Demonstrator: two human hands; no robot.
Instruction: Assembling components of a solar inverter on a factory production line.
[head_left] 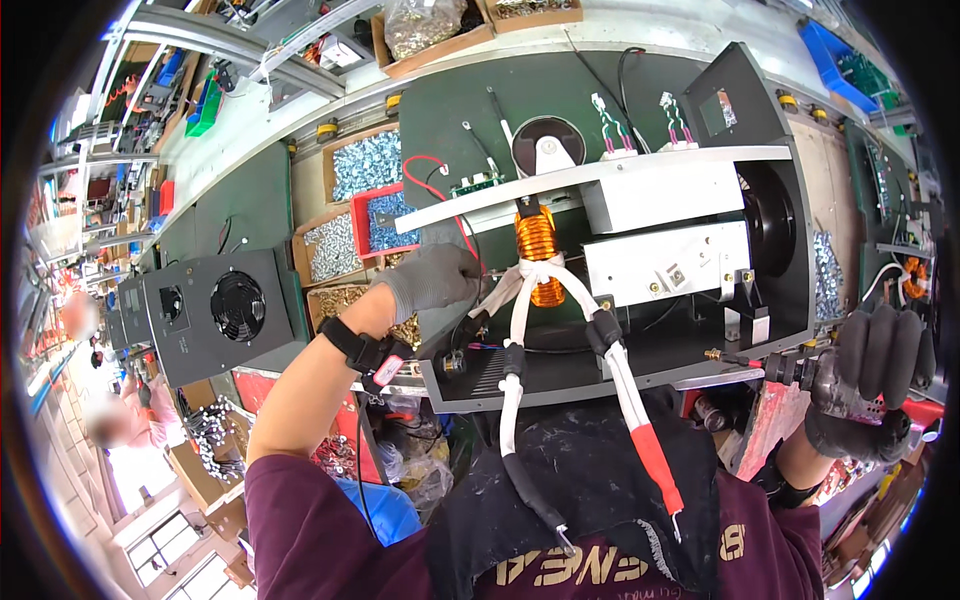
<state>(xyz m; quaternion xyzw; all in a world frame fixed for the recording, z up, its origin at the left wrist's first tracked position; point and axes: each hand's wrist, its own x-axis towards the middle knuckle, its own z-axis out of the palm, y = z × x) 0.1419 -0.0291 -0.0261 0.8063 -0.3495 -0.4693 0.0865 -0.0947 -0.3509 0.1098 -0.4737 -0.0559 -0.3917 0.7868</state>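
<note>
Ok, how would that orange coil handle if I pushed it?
The orange coil would probably feel stiff and perhaps heavy for its size, given its tight, metallic-looking windings. It likely wouldn't roll freely, since white cables are bunched tightly against it. Pushing it might also tug those cables, which drape over the edge of the dark casing.

Left hand [438, 280] in grey fabric glove is pointing inward, back facing up, fingers bending together, fingertips too unclear to tell if pinching. Bare left forearm [300, 400] is slanting up from lower left. Right hand [872, 375] in dark grey glove is sitting far right, fingers folding in a grip; short visible right forearm [803, 460] is angling outward.
</note>
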